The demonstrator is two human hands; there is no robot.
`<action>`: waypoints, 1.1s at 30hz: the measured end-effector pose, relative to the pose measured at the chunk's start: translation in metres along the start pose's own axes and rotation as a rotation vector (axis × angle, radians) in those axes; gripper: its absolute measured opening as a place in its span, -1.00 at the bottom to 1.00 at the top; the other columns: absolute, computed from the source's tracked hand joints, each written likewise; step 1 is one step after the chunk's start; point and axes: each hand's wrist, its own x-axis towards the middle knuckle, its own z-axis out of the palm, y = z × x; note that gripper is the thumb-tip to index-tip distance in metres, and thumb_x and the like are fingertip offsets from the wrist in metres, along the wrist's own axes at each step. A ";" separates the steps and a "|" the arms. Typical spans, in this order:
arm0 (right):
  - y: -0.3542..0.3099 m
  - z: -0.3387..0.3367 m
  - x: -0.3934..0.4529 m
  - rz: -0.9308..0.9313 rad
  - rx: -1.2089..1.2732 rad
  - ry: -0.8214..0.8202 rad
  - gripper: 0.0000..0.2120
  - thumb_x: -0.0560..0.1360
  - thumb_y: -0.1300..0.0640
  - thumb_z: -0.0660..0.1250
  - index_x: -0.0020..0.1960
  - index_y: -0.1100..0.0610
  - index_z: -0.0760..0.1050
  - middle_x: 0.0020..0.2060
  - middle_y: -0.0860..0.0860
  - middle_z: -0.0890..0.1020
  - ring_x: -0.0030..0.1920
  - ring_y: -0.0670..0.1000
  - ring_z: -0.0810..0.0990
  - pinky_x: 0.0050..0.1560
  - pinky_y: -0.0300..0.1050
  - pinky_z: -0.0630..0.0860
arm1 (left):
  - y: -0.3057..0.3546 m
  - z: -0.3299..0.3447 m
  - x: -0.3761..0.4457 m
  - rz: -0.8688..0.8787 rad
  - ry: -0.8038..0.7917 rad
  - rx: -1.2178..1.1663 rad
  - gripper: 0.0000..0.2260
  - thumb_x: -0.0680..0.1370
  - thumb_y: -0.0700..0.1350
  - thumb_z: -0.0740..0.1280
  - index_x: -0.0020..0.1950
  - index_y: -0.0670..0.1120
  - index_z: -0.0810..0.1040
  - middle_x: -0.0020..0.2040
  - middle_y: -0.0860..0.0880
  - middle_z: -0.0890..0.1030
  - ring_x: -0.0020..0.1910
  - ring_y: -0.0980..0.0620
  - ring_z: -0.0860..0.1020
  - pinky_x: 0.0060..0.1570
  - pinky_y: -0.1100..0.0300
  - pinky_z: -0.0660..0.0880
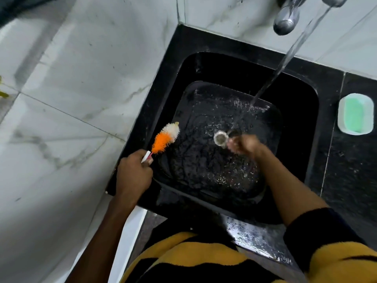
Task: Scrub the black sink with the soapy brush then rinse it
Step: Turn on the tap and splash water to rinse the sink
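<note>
Black square stone sink (295,111) sits wet in a white marble-tiled corner (71,78); left hand (133,173) grips the orange-and-white bristle brush (165,138) at its rim, right hand (245,145) blurred, fingers unclear

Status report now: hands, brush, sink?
Left hand grips brush at sink edge. Right hand blurred by drain, under running water. Nothing blocking.

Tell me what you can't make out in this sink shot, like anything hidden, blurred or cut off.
- Right hand, head view: motion-blurred beside the drain, so its grip cannot be read.
- Brush handle, head view: mostly covered by the left hand holding it.
- Tap, head view: cut off by the top edge; its handle is out of view.
- Sink front wall, head view: hidden by the near rim.
- Green soap dish: contents unclear.
</note>
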 end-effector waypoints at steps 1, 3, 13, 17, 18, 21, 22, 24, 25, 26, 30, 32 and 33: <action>-0.015 -0.001 -0.003 -0.029 0.192 -0.037 -0.75 0.58 0.36 0.07 -0.17 0.26 0.46 -0.32 0.11 0.49 -0.42 -0.04 0.43 -0.45 -0.23 0.47 | 0.001 0.001 0.000 0.006 -0.003 -0.004 -0.90 0.49 -0.24 0.31 -0.16 -0.07 0.57 -0.36 -0.10 0.61 -0.34 -0.19 0.60 -0.29 -0.06 0.62; -0.039 0.002 -0.006 -0.055 0.418 -0.136 -0.76 0.59 0.34 0.03 -0.18 0.19 0.38 -0.33 0.05 0.38 -0.42 -0.06 0.34 -0.40 -0.22 0.39 | 0.004 0.003 -0.001 0.020 -0.012 0.007 -0.90 0.52 -0.22 0.32 -0.14 -0.06 0.59 -0.34 -0.09 0.63 -0.34 -0.16 0.60 -0.27 -0.08 0.61; -0.042 0.017 -0.033 0.063 0.089 -0.529 -0.91 0.52 0.29 0.21 0.00 0.24 0.47 -0.20 0.18 0.62 -0.18 0.12 0.64 -0.16 -0.06 0.59 | 0.019 0.011 0.003 0.058 -0.049 0.043 -0.87 0.51 -0.24 0.33 -0.22 -0.07 0.53 -0.37 -0.10 0.61 -0.33 -0.14 0.58 -0.26 -0.07 0.58; 0.021 -0.004 -0.057 0.206 -0.810 -0.452 -0.79 0.56 0.23 0.23 0.00 0.24 0.64 -0.08 0.19 0.68 0.07 0.23 0.63 -0.22 -0.16 0.56 | 0.023 0.015 0.005 0.064 -0.065 0.039 -0.86 0.50 -0.23 0.34 -0.24 -0.05 0.54 -0.37 -0.08 0.60 -0.34 -0.12 0.58 -0.28 -0.04 0.57; 0.033 -0.011 -0.061 0.142 -0.960 -0.258 -0.84 0.56 0.22 0.26 -0.02 0.19 0.62 -0.15 0.12 0.65 0.02 0.14 0.63 -0.27 -0.21 0.52 | 0.023 0.015 0.005 0.064 -0.062 0.033 -0.86 0.49 -0.23 0.35 -0.24 -0.05 0.53 -0.38 -0.08 0.59 -0.36 -0.12 0.57 -0.30 -0.03 0.57; 0.031 -0.035 -0.055 0.073 -1.271 0.014 -0.86 0.53 0.27 0.27 -0.18 0.18 0.55 -0.24 0.10 0.53 -0.07 0.05 0.55 -0.11 -0.24 0.56 | 0.027 0.019 0.004 0.073 -0.065 0.036 -0.87 0.49 -0.23 0.36 -0.25 -0.06 0.53 -0.39 -0.07 0.58 -0.37 -0.11 0.57 -0.30 -0.01 0.56; 0.020 -0.039 -0.051 0.061 -1.220 0.058 -0.82 0.53 0.27 0.25 -0.23 0.18 0.54 -0.22 0.13 0.56 -0.09 0.07 0.58 -0.05 -0.17 0.54 | 0.028 0.020 0.004 0.076 -0.073 0.038 -0.86 0.50 -0.21 0.36 -0.25 -0.06 0.53 -0.39 -0.06 0.59 -0.37 -0.10 0.57 -0.29 -0.01 0.57; -0.001 -0.038 -0.045 0.030 -0.627 0.065 -0.74 0.58 0.27 0.16 -0.26 0.17 0.49 -0.29 0.12 0.58 -0.27 0.05 0.59 -0.18 -0.15 0.52 | 0.030 0.023 0.005 0.078 -0.090 0.038 -0.85 0.53 -0.19 0.34 -0.24 -0.05 0.53 -0.39 -0.04 0.60 -0.36 -0.09 0.58 -0.27 -0.02 0.58; -0.010 -0.035 -0.044 -0.003 -0.286 0.046 -0.72 0.60 0.28 0.09 -0.23 0.16 0.45 -0.36 0.07 0.54 -0.37 -0.02 0.53 -0.27 -0.19 0.48 | 0.032 0.024 0.005 0.081 -0.096 0.039 -0.85 0.53 -0.19 0.34 -0.24 -0.05 0.54 -0.39 -0.04 0.60 -0.36 -0.09 0.59 -0.26 -0.03 0.59; -0.020 -0.029 -0.045 -0.016 0.011 0.007 -0.73 0.62 0.27 0.06 -0.21 0.16 0.42 -0.40 0.04 0.50 -0.42 -0.06 0.48 -0.34 -0.24 0.45 | 0.033 0.025 0.006 0.085 -0.100 0.045 -0.86 0.53 -0.19 0.34 -0.23 -0.05 0.54 -0.40 -0.04 0.60 -0.36 -0.09 0.59 -0.25 -0.04 0.59; -0.050 0.005 -0.029 0.031 0.765 -0.006 -0.67 0.65 0.22 0.01 -0.17 0.23 0.46 -0.38 0.03 0.48 -0.41 -0.05 0.43 -0.37 -0.22 0.41 | 0.038 0.025 0.004 0.099 -0.122 0.042 -0.88 0.52 -0.21 0.34 -0.20 -0.04 0.56 -0.41 -0.05 0.60 -0.35 -0.13 0.59 -0.26 -0.07 0.60; -0.067 0.022 -0.024 0.080 0.966 0.022 -0.67 0.63 0.22 -0.03 -0.21 0.18 0.42 -0.42 0.02 0.42 -0.43 -0.06 0.32 -0.40 -0.23 0.27 | 0.042 0.024 0.005 0.104 -0.123 0.038 -0.86 0.53 -0.21 0.34 -0.22 -0.04 0.56 -0.41 -0.05 0.60 -0.36 -0.11 0.59 -0.28 -0.08 0.59; -0.073 0.028 -0.022 0.097 1.024 0.038 -0.67 0.62 0.22 -0.04 -0.23 0.15 0.38 -0.45 0.01 0.39 -0.45 -0.06 0.28 -0.41 -0.24 0.22 | 0.043 0.024 0.005 0.101 -0.122 0.033 -0.85 0.53 -0.22 0.34 -0.23 -0.04 0.56 -0.41 -0.06 0.60 -0.37 -0.10 0.59 -0.29 -0.07 0.59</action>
